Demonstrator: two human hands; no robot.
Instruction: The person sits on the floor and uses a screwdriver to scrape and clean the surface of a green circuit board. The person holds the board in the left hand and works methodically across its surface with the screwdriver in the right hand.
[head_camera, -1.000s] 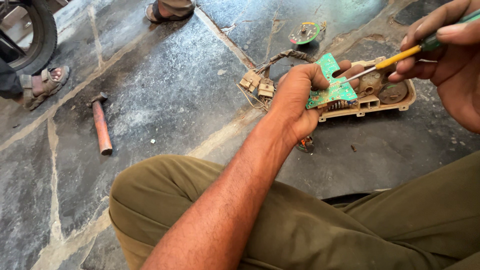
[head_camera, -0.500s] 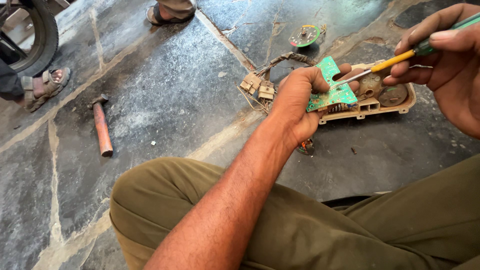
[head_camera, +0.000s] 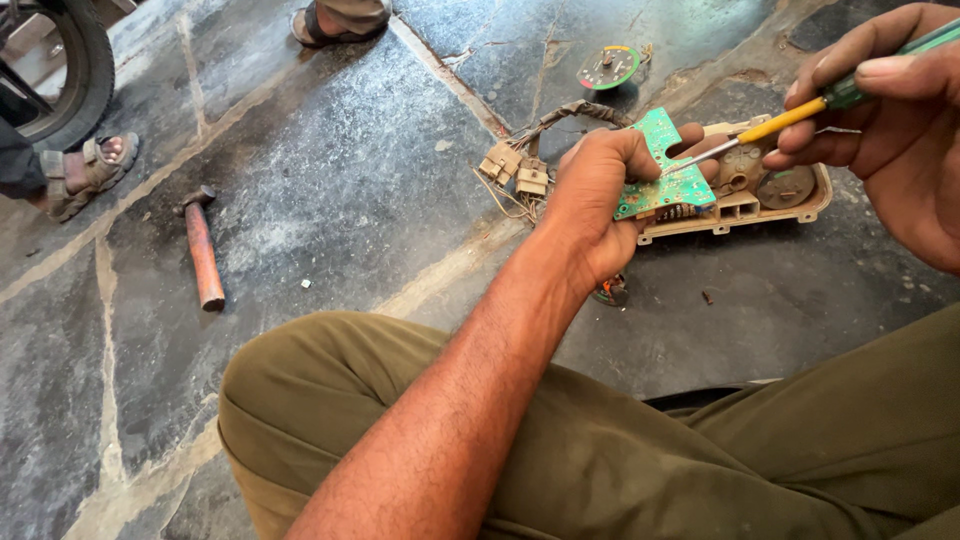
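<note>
the left hand (head_camera: 598, 195) is curling shut around the near edge of a green circuit board (head_camera: 664, 172), thumb and fingers pinching it so that the board is tilting up off a beige plastic housing (head_camera: 775, 200) lying on the stone floor (head_camera: 330, 190). that grip is likely steadying the board and exposing its face to the tool. the right hand (head_camera: 890, 120) is closing tight around the handle of a yellow and green screwdriver (head_camera: 790, 115), holding it low and slanted so that the thin metal tip is landing on the board just beside the left fingertips.

a bundle of wires with pale connectors (head_camera: 515, 168) is trailing from the housing toward the left, touching the floor. a small round gauge dial (head_camera: 607, 68) is sitting apart, beyond the housing. a hammer (head_camera: 203, 250) with a rusty handle is lying well off to the left, with bare slab between it and the work. the person's knee (head_camera: 330, 400) in olive trousers is filling the near side, so room there is tight. farther off, a sandalled foot (head_camera: 85, 175) and a tyre (head_camera: 70, 60) are marking the far left edge.
</note>
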